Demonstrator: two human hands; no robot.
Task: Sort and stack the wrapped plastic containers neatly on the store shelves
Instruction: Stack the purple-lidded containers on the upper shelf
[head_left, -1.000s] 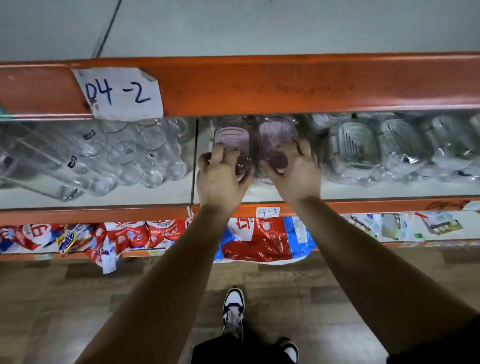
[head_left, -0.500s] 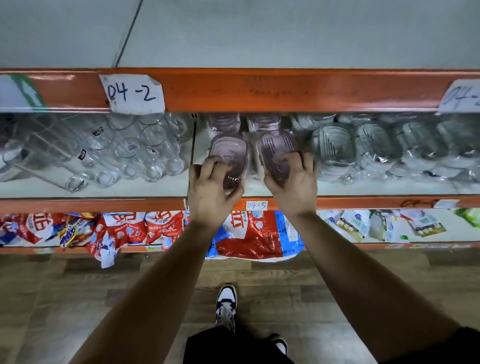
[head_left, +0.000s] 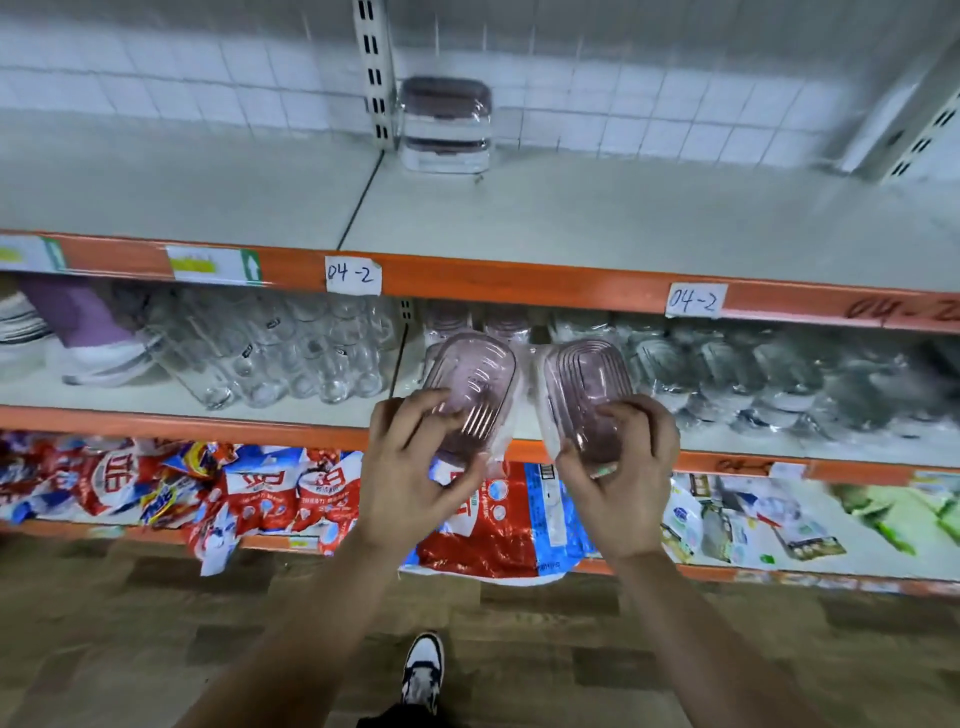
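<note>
Left hand (head_left: 415, 483), right hand (head_left: 623, 483) grip pink containers (head_left: 470, 384) at shelf edge (head_left: 208, 422).

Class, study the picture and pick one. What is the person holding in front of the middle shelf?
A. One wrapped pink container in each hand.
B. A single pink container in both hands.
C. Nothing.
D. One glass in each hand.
A: the left hand grips one wrapped pink container, and the right hand grips a second pink container beside it.
</note>
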